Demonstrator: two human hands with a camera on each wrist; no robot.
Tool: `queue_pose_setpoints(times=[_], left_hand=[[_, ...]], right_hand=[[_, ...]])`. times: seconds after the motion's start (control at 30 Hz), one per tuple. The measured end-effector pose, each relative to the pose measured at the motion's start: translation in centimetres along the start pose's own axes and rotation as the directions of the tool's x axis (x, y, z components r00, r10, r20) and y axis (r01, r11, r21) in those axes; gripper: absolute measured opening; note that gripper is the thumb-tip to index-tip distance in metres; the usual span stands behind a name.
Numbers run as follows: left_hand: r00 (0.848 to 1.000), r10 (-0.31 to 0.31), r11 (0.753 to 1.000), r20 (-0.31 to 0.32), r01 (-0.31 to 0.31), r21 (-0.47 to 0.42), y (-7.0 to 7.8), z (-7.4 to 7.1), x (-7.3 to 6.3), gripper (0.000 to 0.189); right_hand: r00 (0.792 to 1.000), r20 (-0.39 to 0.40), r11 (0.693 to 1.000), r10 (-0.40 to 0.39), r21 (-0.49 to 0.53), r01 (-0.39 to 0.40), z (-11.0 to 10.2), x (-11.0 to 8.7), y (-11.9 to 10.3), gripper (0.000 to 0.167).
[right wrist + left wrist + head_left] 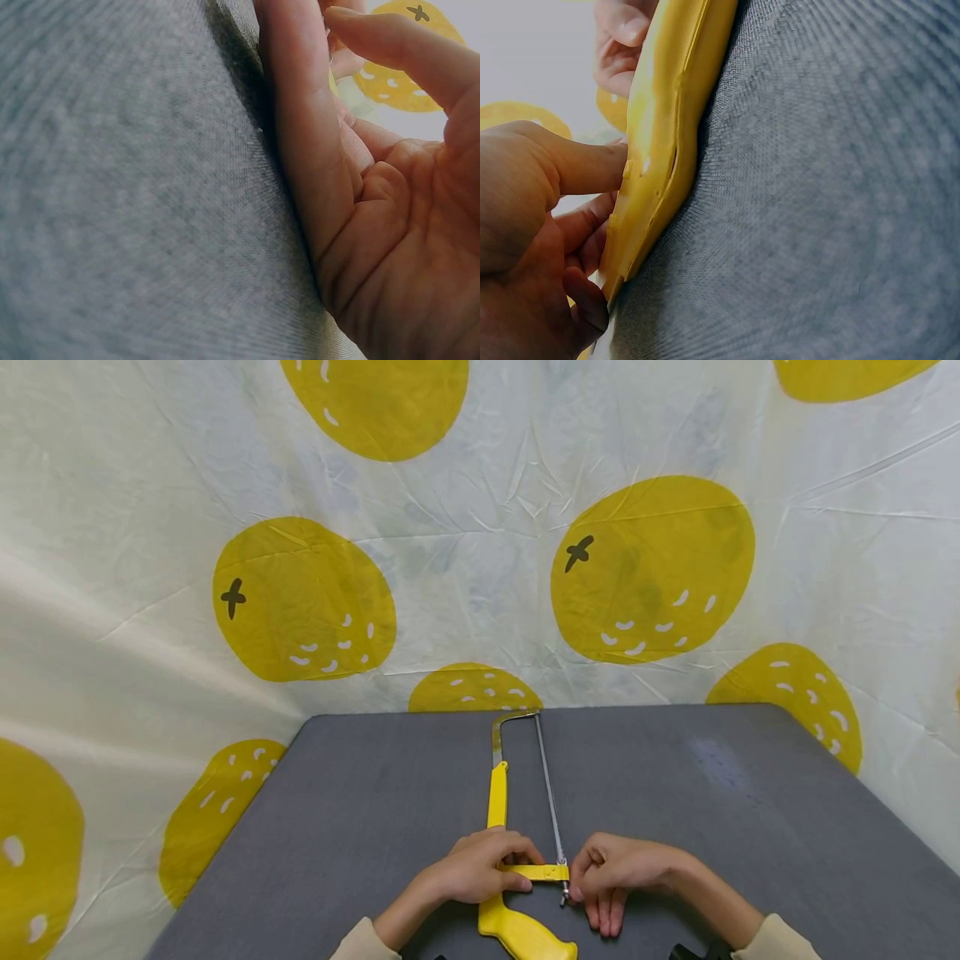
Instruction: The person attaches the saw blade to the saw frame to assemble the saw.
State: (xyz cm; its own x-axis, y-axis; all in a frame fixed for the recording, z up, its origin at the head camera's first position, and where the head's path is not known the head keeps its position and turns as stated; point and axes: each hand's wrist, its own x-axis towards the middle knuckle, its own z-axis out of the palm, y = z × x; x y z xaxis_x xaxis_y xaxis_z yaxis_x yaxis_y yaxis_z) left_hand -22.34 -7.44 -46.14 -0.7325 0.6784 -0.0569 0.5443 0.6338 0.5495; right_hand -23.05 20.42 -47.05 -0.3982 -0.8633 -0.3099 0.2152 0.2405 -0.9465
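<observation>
A hacksaw (497, 793) with a yellow handle and frame lies on the grey table, its bowed metal end pointing away from me. My left hand (483, 864) holds its yellow frame just above the handle, thumb and fingers around the short crossbar. In the left wrist view, the thumb (592, 169) presses against the yellow part. The blade (550, 789) runs along the right side to a small metal wing nut (564, 897). My right hand (611, 877) is beside that nut, thumb and forefinger bent close to it; whether they pinch it is hidden. Its other fingers rest on the table.
The grey table (375, 793) has its far edge just beyond the hacksaw's tip. A pale cloth (480, 593) with large yellow fruit prints hangs behind and at both sides.
</observation>
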Motion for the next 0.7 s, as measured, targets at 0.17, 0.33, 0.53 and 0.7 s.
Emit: queue_pose_setpoints(times=[0.17, 0.33, 0.53, 0.7], left_hand=[[1.000, 0.002, 1.000, -0.001, -0.002, -0.006, -0.04, 0.08, -0.01, 0.021], [1.000, 0.000, 1.000, 0.001, 0.000, -0.002, -0.12, 0.19, 0.05, 0.021], [1.000, -0.001, 1.000, -0.003, 0.001, -0.002, -0.16, 0.29, 0.07, 0.021], [1.000, 0.003, 1.000, -0.010, -0.003, 0.005, -0.07, 0.27, 0.00, 0.020]], right_hand=[[1.000, 0.005, 1.000, 0.000, -0.001, 0.000, -0.03, 0.01, 0.04, 0.017], [1.000, 0.002, 1.000, -0.008, -0.008, 0.008, -0.04, 0.05, 0.28, 0.017], [1.000, -0.001, 1.000, -0.015, -0.008, 0.015, -0.04, 0.13, 0.55, 0.018], [1.000, -0.001, 1.000, -0.014, -0.003, 0.014, 0.01, 0.13, 0.52, 0.017]])
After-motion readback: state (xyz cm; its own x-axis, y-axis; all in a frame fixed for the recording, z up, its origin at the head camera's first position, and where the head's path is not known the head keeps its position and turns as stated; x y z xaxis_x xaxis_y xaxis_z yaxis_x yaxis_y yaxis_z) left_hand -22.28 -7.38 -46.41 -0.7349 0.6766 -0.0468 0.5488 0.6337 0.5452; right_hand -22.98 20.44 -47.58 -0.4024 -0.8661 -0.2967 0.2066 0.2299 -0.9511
